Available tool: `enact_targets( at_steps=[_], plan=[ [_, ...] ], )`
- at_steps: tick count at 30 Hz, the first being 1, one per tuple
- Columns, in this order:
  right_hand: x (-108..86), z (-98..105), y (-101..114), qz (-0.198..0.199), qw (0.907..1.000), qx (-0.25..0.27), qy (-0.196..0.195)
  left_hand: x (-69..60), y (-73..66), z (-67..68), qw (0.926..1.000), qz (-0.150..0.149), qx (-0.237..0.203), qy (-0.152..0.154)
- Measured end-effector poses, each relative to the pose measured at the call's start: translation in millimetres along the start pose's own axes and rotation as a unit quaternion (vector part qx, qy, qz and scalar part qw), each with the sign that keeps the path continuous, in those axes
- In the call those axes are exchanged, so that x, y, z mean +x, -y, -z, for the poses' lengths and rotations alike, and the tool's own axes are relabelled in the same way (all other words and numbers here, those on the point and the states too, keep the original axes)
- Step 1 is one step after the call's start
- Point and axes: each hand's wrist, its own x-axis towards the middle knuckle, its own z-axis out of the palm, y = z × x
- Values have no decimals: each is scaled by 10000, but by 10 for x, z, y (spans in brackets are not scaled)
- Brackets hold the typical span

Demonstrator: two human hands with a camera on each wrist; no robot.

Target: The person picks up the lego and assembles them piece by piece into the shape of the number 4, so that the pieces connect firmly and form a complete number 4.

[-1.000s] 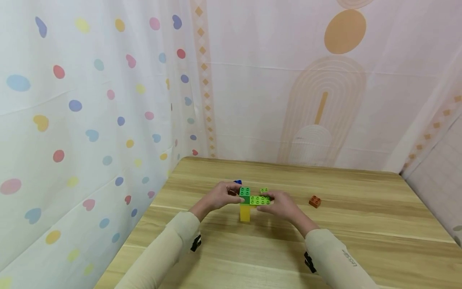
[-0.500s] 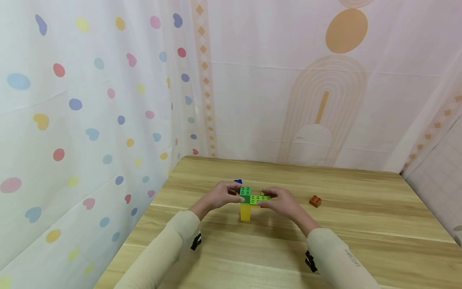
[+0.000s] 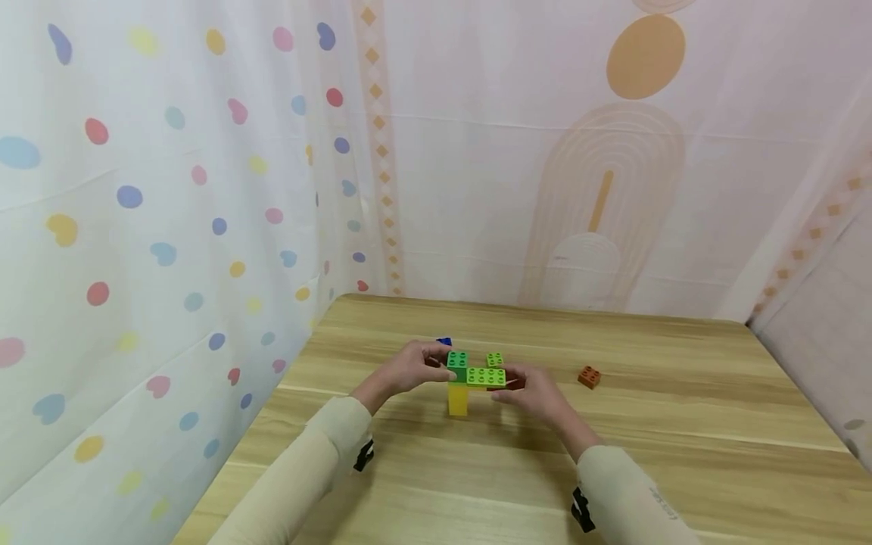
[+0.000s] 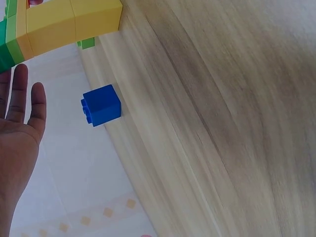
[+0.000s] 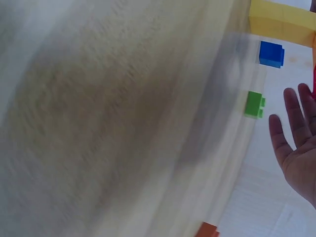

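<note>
A built stack of toy building bricks stands on the table between my hands. Its column is of yellow bricks (image 3: 459,401), with an orange layer (image 4: 22,29) above. On that lies a long lime brick (image 3: 487,376), reaching right, and a green brick (image 3: 458,365) sits at the left end. My left hand (image 3: 406,371) pinches the green brick between thumb and fingers. Under the lime brick's right end, my right hand (image 3: 538,393) holds a red brick (image 5: 314,81) with thumb and fingers; that brick is mostly hidden. Both wrist views show outer fingers extended.
Behind the stack lie a small lime brick (image 3: 494,359) and a blue brick (image 3: 444,342), partly hidden by the left hand. An orange-brown brick (image 3: 589,377) lies to the right. A patterned curtain (image 3: 477,189) rises behind the wooden table (image 3: 654,424).
My right hand has shifted slightly away from the long lime brick's top, baring its right end. The small lime brick behind shows more. My left hand keeps its grip on the green brick.
</note>
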Motion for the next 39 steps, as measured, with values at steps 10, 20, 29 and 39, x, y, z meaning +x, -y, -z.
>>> enact_targets(
  at_steps=[10, 20, 29, 39],
  plan=[
    [-25, -78, -30, 93, 9989, 392, -247, 3, -11, 9, 10000, -52, -16, 55],
    [-21, -134, -46, -221, 9960, 714, -486, 16, -23, 18, 9999, -84, 88, 68],
    [-17, -127, -60, -188, 9964, 748, -354, 6, -15, 12, 9998, -113, 121, 77],
    [-18, -143, -80, -230, 9971, 602, -415, -26, 48, 28, 9993, -266, 231, 147]
  ],
)
